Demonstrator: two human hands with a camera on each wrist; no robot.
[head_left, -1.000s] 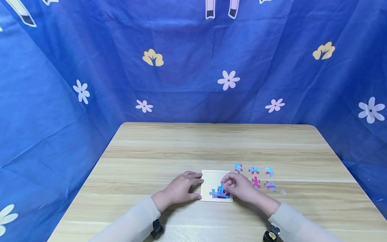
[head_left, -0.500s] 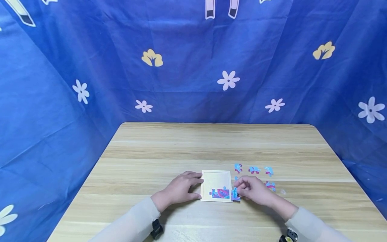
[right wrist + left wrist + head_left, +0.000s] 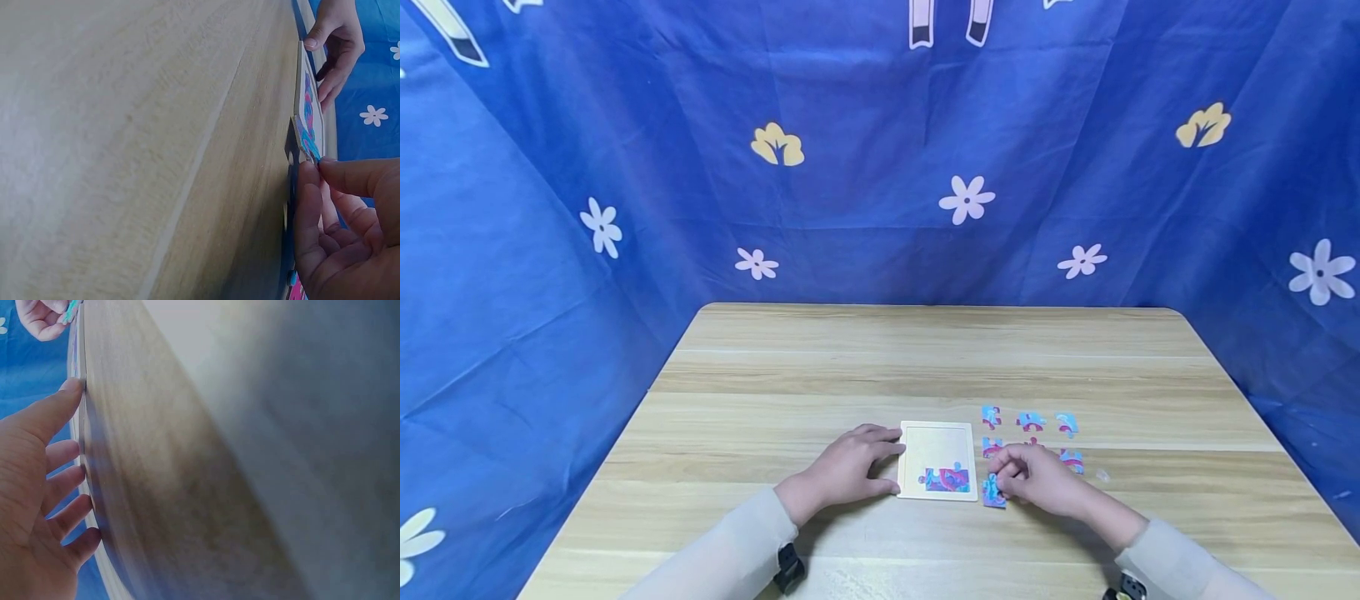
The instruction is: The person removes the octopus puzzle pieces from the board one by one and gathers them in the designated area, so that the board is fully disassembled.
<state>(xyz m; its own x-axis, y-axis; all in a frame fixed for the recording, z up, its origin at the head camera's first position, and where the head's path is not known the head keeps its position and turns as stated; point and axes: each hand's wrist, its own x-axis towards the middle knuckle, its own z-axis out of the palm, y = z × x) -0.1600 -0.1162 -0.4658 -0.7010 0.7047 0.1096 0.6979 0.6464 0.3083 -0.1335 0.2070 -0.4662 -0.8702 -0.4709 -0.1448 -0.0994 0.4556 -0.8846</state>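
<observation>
A pale square puzzle tray (image 3: 925, 446) lies on the table, with joined puzzle pieces (image 3: 951, 480) in its lower right part. My left hand (image 3: 853, 465) touches the tray's left edge with thumb and fingers spread; the left wrist view shows those fingertips (image 3: 74, 384) along the rim. Just right of the tray, my right hand (image 3: 1037, 479) pinches a blue and purple puzzle piece (image 3: 993, 493) between thumb and fingers. In the right wrist view this piece (image 3: 305, 139) is slightly tilted, close over the table beside the tray.
Loose puzzle pieces lie right of the tray in rough rows, among them a blue one (image 3: 991, 416), an arched one (image 3: 1031, 422) and a corner one (image 3: 1067, 424). My right hand partly covers a red piece (image 3: 1033, 442). A blue patterned cloth (image 3: 865, 167) hangs behind the table.
My right hand has drawn the pinched puzzle piece from the tray's lower right corner off to the right, beyond the rim. My left hand stays at the tray's left edge.
</observation>
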